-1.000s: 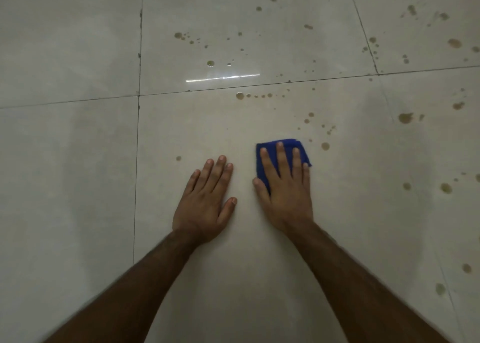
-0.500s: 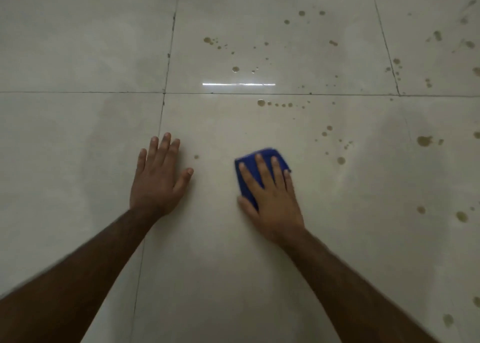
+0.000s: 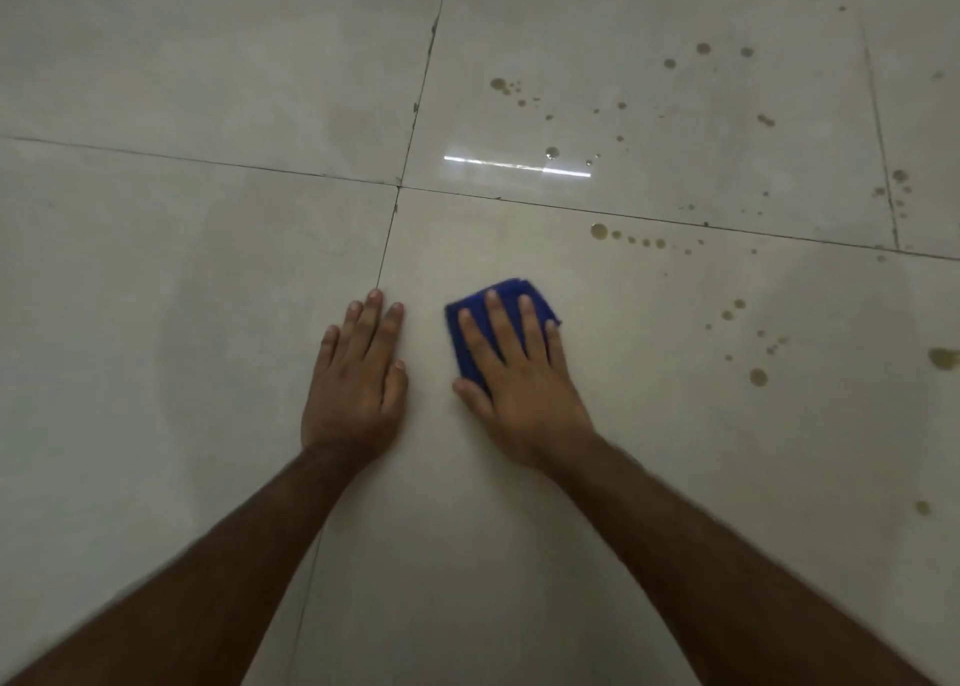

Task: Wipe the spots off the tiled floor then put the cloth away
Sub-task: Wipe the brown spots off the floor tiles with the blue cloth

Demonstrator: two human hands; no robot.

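right hand (image 3: 524, 379) spread flat, covering most of blue cloth (image 3: 501, 298). left hand (image 3: 358, 379) flat, fingers together. brown spots (image 3: 600, 231) at 2 o'clock, some cut off.

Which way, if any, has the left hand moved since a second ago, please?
Yes, leftward: the left hand was right of the vertical grout line and now lies across it.

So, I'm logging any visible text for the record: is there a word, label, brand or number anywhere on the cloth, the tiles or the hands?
None: no text on the blue cloth, the tiled floor, the left hand or the right hand.
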